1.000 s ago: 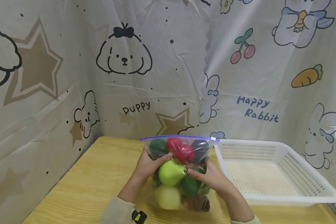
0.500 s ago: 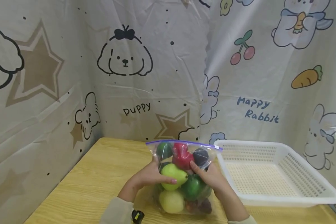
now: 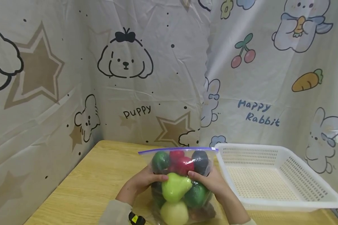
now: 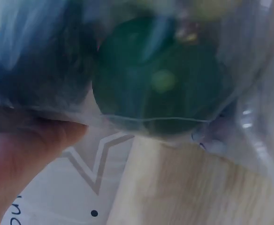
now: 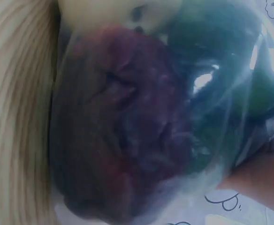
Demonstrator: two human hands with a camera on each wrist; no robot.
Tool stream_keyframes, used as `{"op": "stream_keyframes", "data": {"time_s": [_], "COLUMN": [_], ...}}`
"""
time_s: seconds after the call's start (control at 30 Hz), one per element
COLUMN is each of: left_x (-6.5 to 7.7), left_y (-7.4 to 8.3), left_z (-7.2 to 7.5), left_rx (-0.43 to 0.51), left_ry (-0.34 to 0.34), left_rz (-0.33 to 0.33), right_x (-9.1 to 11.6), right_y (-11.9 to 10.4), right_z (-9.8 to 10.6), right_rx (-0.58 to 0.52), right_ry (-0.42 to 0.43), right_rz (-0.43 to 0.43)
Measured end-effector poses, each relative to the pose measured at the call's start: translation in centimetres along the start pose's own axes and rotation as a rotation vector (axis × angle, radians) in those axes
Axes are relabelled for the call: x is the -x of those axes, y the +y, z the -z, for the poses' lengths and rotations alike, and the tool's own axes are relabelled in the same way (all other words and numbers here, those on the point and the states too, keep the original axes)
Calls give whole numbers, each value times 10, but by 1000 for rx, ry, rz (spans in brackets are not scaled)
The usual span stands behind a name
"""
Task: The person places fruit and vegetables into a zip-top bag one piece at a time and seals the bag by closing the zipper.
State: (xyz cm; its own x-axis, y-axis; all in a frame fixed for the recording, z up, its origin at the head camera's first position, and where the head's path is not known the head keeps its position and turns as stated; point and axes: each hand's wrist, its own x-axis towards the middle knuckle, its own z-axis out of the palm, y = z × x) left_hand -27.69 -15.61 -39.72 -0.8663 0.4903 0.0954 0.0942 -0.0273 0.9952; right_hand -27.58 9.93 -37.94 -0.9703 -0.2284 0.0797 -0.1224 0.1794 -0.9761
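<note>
A clear zip bag (image 3: 146, 156) full of fruit is held between both hands, its purple zip strip (image 3: 180, 150) along the top with a white slider (image 3: 214, 149) at the right end. Inside show a yellow-green pear (image 3: 174, 187), a pale yellow round fruit (image 3: 174, 213), red fruit (image 3: 185, 165) and green and dark fruits. The left hand (image 3: 139, 181) grips the left side, thumb at the pear's upper left. From the right side, the right hand (image 3: 214, 181) holds it with its thumb near the pear's tip. Fingers behind the bag are hidden. A wrinkled dark-red fruit (image 5: 123, 117) fills the right wrist view.
A white perforated plastic basket (image 3: 270, 204) stands on the wooden table (image 3: 81, 181), right of the bag. Behind the table hangs a printed curtain (image 3: 169, 78) with cartoon animals. A black strap device (image 3: 136, 218) sits at the left wrist.
The bag's top has come lower and its fruits have shifted a little. The left thumb has moved from across the pear up to its upper edge; the right thumb has moved slightly down.
</note>
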Motion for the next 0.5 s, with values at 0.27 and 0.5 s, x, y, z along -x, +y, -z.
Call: {"op": "stream_keyframes", "data": {"time_s": [0.27, 0.5], "left_x": [5, 6], "left_y": [1, 1], "left_z": [-2, -11], "left_rx": [49, 127], "left_ry": [55, -37], "left_rz": [68, 62], "right_x": [8, 15], "right_y": [-11, -23], "right_z": [-3, -18], "right_rx": [55, 84], "right_ry": [-108, -39], "right_rz": [-35, -15]}}
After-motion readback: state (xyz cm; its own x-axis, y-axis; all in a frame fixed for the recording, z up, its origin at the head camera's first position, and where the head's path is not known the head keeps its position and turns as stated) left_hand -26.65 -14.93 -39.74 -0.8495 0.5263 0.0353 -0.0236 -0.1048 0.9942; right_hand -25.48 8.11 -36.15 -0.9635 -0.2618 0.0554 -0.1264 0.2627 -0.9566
